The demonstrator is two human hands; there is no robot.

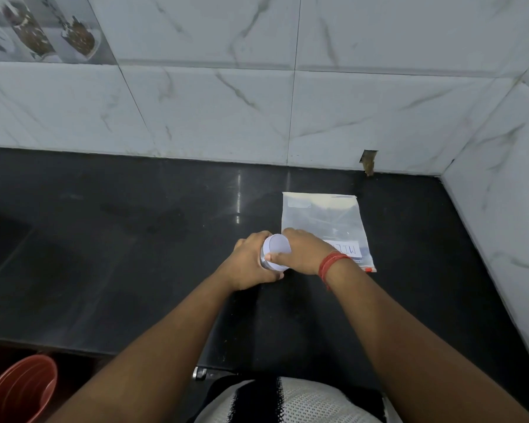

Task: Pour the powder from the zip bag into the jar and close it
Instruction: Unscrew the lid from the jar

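Note:
A small jar (pixel 264 260) with a white lid (pixel 277 245) stands on the black counter (pixel 135 239) in the middle of the head view. My left hand (pixel 249 264) wraps around the jar's body. My right hand (pixel 303 251), with a red thread at the wrist, grips the lid from the right side. A clear zip bag (pixel 324 218) with a white label lies flat on the counter just right of and behind my right hand; it looks flattened.
White marble-look tiled walls (pixel 257 102) close off the counter at the back and right. A red bucket (pixel 19 389) stands on the floor below the counter's front left edge.

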